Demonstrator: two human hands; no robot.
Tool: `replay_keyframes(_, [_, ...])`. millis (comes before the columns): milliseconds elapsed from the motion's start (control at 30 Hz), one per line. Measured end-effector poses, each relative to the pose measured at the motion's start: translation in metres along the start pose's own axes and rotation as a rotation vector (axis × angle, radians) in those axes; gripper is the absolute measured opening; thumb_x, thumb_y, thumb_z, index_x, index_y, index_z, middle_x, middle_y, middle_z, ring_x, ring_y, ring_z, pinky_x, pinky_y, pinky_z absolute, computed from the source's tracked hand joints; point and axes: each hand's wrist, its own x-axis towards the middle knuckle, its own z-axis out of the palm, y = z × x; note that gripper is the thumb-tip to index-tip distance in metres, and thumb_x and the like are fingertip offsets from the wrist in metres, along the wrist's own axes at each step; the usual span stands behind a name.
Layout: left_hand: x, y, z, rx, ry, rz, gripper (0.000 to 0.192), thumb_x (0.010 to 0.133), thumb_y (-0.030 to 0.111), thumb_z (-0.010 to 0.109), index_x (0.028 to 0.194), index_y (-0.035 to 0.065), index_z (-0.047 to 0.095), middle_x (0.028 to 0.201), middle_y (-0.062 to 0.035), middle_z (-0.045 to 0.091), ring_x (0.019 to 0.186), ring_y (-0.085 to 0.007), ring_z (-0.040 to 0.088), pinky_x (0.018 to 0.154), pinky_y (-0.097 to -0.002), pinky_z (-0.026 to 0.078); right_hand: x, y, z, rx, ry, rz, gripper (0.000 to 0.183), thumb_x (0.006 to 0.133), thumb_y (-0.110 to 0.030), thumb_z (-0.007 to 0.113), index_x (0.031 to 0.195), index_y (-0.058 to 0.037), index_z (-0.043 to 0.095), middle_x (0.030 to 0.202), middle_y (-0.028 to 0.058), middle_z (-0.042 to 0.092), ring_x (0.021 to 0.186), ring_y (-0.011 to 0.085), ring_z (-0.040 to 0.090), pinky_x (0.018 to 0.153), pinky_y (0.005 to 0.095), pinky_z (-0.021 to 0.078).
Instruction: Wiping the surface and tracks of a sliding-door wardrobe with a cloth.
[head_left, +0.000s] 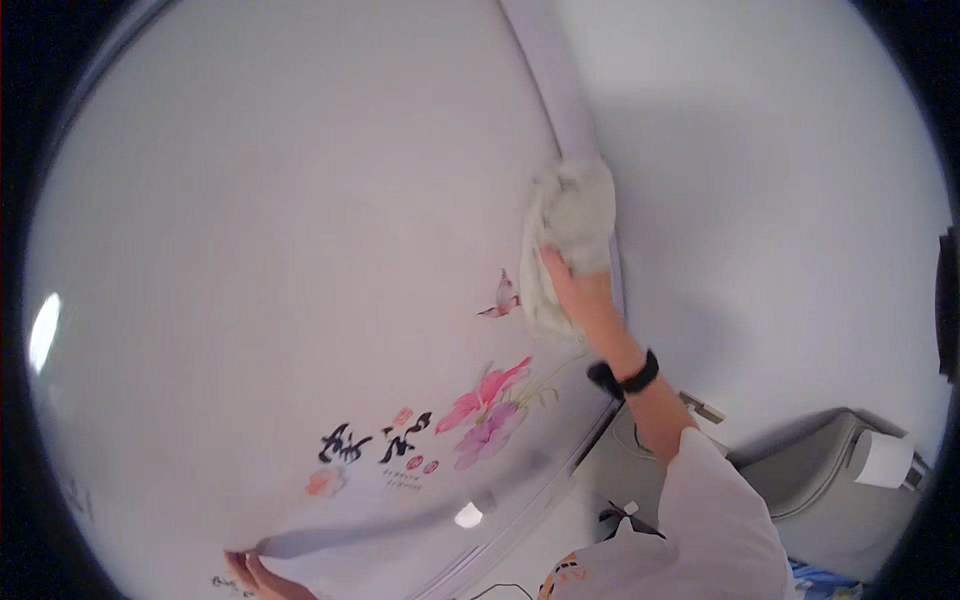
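My right hand (581, 296) presses a pale, off-white cloth (577, 202) onto the border of a large glossy white panel (300, 225). The cloth is bunched around my fingers, hides most of them, and partly hangs over the panel's face. A black band circles my right wrist. At the bottom left, my left hand (262, 577) has its fingertips against the panel, with nothing seen in it; the rest is cut off by the picture's edge. Near the cloth the panel bears a printed butterfly (504, 296), pink and purple flowers (491, 412) and dark brush-style writing.
A white wall (750, 225) borders the panel on the right. Below my right arm stands a grey padded piece of furniture (802, 472) with a white paper roll or sheet (885, 459) on it. Thin cables and a small black object (626, 517) lie near my body.
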Motion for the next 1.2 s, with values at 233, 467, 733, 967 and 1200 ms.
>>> replay_keyframes(233, [0.02,-0.091,0.051,-0.686,0.045,-0.22,0.048,0.081,0.007,0.054,0.128,-0.0033,0.047,0.125,-0.0131,0.051,0.116,-0.0223,0.046,0.101,-0.0335,0.033,0.2,-0.127,0.065,0.172,0.126,-0.335,0.036,0.08,-0.026,0.065,0.109,-0.004,0.061,0.105,0.0158,0.065,0.1,0.0315,0.06,0.089,0.0398,0.0442])
replay_keyframes(467, [0.023,-0.078,0.04,-0.755,0.022,-0.144,0.044,0.075,-0.005,0.046,0.119,-0.0049,0.049,0.109,-0.0092,0.051,0.105,-0.018,0.05,0.088,-0.0311,0.044,0.172,-0.245,0.102,0.32,0.081,-0.442,0.047,0.074,-0.025,0.071,0.115,-0.0052,0.059,0.113,0.0094,0.062,0.103,0.0275,0.058,0.089,0.0367,0.0431])
replay_keyframes(733, [0.023,-0.061,0.036,-0.754,-0.027,-0.101,0.043,0.072,-0.006,0.045,0.115,-0.0049,0.051,0.108,-0.0101,0.049,0.104,-0.0203,0.051,0.087,-0.0311,0.046,0.086,-0.374,0.097,0.145,-0.097,-0.867,0.054,0.072,-0.016,0.067,0.122,-0.0027,0.05,0.126,0.0178,0.043,0.121,0.0376,0.036,0.102,0.0463,0.0294])
replay_keyframes(967, [0.025,-0.065,0.03,-0.813,-0.047,-0.106,0.04,0.073,-0.005,0.047,0.113,-0.0053,0.052,0.106,-0.0093,0.05,0.101,-0.0193,0.053,0.088,-0.0314,0.046,-0.022,-0.409,0.116,0.249,-0.391,-0.839,0.076,0.054,-0.023,0.078,0.126,-0.0213,0.053,0.139,0.0064,0.041,0.126,0.0294,0.037,0.094,0.0459,0.0309])
replay_keyframes(1200, [0.022,-0.073,0.023,-0.846,-0.104,-0.082,0.04,0.081,0.011,0.063,0.116,-0.0033,0.053,0.111,-0.0102,0.053,0.103,-0.0193,0.054,0.087,-0.0296,0.044,-0.165,-0.376,0.12,0.297,-0.484,-1.055,0.035,0.08,-0.023,0.054,0.114,-0.0157,0.059,0.139,0.0082,0.044,0.122,0.0276,0.044,0.089,0.0418,0.0358])
